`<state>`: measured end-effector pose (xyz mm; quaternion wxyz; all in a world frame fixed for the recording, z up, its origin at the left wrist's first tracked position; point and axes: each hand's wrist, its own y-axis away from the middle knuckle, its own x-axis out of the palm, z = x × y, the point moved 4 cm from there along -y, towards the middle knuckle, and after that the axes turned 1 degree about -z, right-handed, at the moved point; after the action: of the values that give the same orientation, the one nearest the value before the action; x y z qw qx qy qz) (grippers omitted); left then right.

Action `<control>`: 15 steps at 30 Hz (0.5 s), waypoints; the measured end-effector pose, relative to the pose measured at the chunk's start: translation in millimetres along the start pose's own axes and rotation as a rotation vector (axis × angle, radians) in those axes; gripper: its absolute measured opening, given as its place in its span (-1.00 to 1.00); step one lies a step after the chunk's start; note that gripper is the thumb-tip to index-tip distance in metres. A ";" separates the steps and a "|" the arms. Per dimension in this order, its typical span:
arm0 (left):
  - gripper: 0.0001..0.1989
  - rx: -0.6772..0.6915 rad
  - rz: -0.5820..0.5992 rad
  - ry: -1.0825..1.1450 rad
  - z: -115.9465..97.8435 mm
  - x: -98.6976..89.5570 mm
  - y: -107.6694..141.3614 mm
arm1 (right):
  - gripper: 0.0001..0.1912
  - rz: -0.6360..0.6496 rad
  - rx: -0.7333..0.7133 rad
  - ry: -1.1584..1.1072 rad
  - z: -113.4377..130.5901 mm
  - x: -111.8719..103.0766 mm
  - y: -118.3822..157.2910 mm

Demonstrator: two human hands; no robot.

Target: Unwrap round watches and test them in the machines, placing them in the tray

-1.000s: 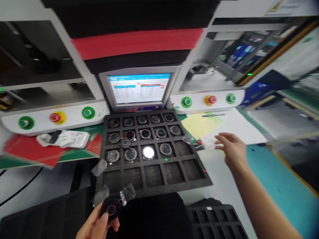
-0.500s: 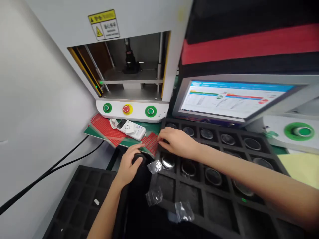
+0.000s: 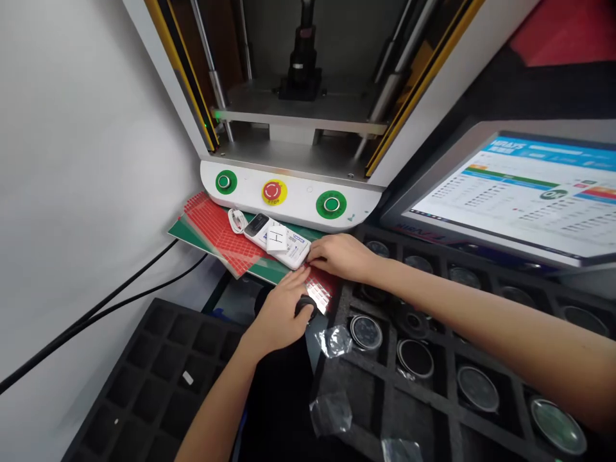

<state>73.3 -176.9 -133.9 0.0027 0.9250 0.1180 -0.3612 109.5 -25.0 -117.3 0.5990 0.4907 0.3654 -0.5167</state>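
My left hand [image 3: 283, 314] is curled around a small black round part [image 3: 307, 307] at the table's front edge, thumb on its near side. My right hand [image 3: 344, 256] has its fingertips pinched together over the small red sticker sheet [image 3: 325, 282], beside the end of a white handheld device [image 3: 296, 253]; what they pinch, if anything, is too small to make out. The device lies on a green board [image 3: 269, 271] with a white square card [image 3: 276, 238] on top. A larger red sticker sheet [image 3: 224, 234] lies to its left.
A press machine with green buttons [image 3: 331, 204] and a red stop button [image 3: 272, 191] stands behind. At right, a black foam tray [image 3: 337, 372] holds several round lens-like discs [image 3: 366, 332] and clear plastic wrappers [image 3: 335, 341]. Another foam tray [image 3: 161, 385] is at lower left; a screen [image 3: 520, 192] at right.
The view has moved closer to the press and the board. My right hand has shifted to the end of the white device, and my left hand has come nearer to it with the black part.
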 end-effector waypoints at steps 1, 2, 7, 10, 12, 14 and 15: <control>-0.92 0.004 0.003 -0.007 0.6 0.6 0.1 | -0.91 0.006 0.003 0.007 0.4 0.2 -0.5; -0.91 0.007 0.005 -0.013 1.1 1.1 0.1 | -0.91 0.011 0.007 0.014 1.2 0.3 -0.9; -0.89 0.017 0.002 -0.033 1.4 2.5 0.0 | -0.91 0.033 0.044 0.041 5.2 -0.9 -1.8; -0.89 0.026 0.001 -0.040 0.7 2.5 -0.1 | -0.91 0.038 0.068 0.049 6.1 -2.5 -2.3; -0.89 0.028 0.002 -0.046 0.3 2.3 0.0 | -0.91 0.038 0.071 0.049 6.3 -3.0 -2.3; -0.89 0.026 0.004 -0.053 0.1 1.9 0.2 | -0.91 0.034 0.069 0.048 6.2 -2.9 -1.9; -0.89 0.025 0.006 -0.056 -0.1 1.7 0.3 | -0.91 0.031 0.068 0.048 5.9 -2.6 -1.6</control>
<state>74.6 -176.8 -135.1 -0.0043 0.9148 0.1106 -0.3885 107.0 -30.0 -113.7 0.5810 0.5286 0.3543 -0.5074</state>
